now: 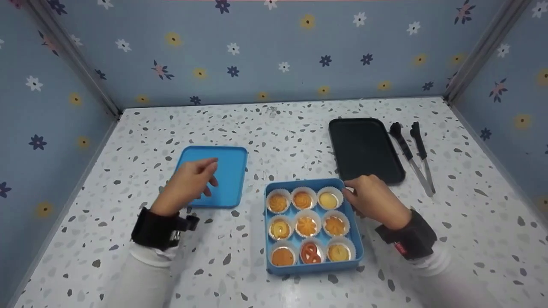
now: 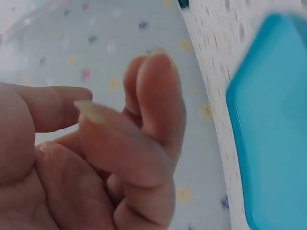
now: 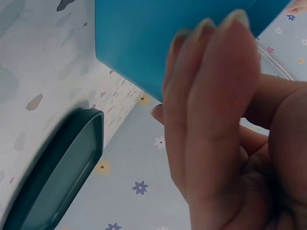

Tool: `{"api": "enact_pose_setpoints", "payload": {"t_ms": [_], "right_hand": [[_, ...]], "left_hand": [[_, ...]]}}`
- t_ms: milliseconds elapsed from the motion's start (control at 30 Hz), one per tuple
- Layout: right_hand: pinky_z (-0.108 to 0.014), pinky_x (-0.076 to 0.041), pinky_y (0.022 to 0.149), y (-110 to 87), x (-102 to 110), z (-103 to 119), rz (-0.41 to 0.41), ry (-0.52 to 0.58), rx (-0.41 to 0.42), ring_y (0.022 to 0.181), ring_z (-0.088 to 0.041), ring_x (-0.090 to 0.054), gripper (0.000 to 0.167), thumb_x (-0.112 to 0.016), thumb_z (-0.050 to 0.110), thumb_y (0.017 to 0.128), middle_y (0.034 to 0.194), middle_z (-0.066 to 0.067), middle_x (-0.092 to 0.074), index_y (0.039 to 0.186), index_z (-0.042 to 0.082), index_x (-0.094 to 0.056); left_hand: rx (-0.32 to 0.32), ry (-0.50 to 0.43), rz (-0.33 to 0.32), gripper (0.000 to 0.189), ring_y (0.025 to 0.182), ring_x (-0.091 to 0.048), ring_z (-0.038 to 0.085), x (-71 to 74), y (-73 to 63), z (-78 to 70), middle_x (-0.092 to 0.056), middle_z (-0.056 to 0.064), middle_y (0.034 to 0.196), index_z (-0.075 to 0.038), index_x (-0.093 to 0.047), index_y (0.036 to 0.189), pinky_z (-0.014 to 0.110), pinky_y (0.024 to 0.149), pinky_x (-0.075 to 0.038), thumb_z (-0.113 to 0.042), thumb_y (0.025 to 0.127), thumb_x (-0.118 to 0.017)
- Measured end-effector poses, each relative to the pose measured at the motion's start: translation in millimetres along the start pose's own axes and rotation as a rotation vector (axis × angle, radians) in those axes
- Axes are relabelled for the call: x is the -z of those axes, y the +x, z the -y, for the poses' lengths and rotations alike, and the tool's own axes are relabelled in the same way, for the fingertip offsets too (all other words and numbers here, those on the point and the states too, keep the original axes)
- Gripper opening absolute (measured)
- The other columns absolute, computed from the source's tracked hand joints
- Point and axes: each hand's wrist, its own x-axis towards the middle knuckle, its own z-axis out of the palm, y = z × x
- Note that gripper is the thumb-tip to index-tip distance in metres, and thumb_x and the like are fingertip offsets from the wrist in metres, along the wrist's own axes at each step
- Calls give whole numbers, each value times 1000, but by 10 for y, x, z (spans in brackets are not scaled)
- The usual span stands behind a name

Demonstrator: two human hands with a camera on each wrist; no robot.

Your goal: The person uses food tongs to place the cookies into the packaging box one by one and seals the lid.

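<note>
A blue square box [image 1: 314, 268] holds several cookies [image 1: 306, 226] in white paper cups, one of them pretzel-shaped. At its far right corner, my right hand [image 1: 374, 201] pinches the rim with thumb and index finger. The other fingers [image 3: 216, 96] lie against the blue outer wall in the right wrist view. To the left lies a flat blue square lid [image 1: 231, 175] with a low raised rim. Over its left part hovers my left hand [image 1: 188, 182], fingers loosely bent and nothing in them. In the left wrist view that lid stands apart from the fingertips.
Behind the box, to the right, is a black rectangular tray [image 1: 364, 149]. Beside it lie tongs [image 1: 415, 156] with black tips and metal handles, arms spread. Flower-patterned walls [image 1: 274, 51] enclose the speckled tabletop [image 1: 282, 141] at the back and both sides.
</note>
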Motion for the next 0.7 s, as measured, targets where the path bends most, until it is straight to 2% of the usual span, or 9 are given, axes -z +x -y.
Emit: {"api": "enact_pose_setpoints", "payload": {"t_ms": [200, 300, 467, 633, 700], "right_hand": [[-27, -45, 41, 9, 5, 9, 39, 26, -41, 38, -3, -51, 17, -62, 10, 96, 48, 9, -55, 83, 6, -72], [-27, -46, 42, 7, 11, 2, 37, 20, -43, 38, -3, -51, 15, -62, 11, 96, 49, 9, -55, 91, 5, -75], [-27, -46, 42, 3, 22, -8, 22, 8, -33, 38, -3, -51, 14, -64, 10, 95, 52, 8, -56, 94, 4, -76], [-27, -46, 41, 7, 19, -2, 28, 15, -31, 39, -3, -51, 14, -63, 10, 96, 52, 7, -56, 89, 5, -75], [-27, -46, 42, 5, 20, -2, 24, 10, -32, 39, -3, -51, 14, -63, 10, 95, 52, 8, -56, 89, 5, -74]], "left_hand": [[154, 53, -184, 51, 88, -61, 32, 401, 177, 412, -60, 25, 121, 1, -44, 147, 30, 63, -50, -29, 106, -44], [208, 139, -225, 51, 89, -58, 32, 525, 299, 549, -56, 27, 124, 5, -46, 143, 36, 68, -49, -28, 104, -45], [252, 283, -185, 54, 87, -60, 35, 610, 459, 648, -57, 33, 118, 14, -47, 136, 43, 72, -49, -26, 101, -52], [273, 276, -135, 53, 62, -60, 19, 616, 518, 698, -64, 26, 97, 19, -51, 129, 32, 57, -50, -22, 97, -61], [274, 267, -122, 52, 55, -59, 15, 609, 541, 725, -65, 24, 93, 20, -52, 126, 28, 52, -50, -19, 95, -63]]}}
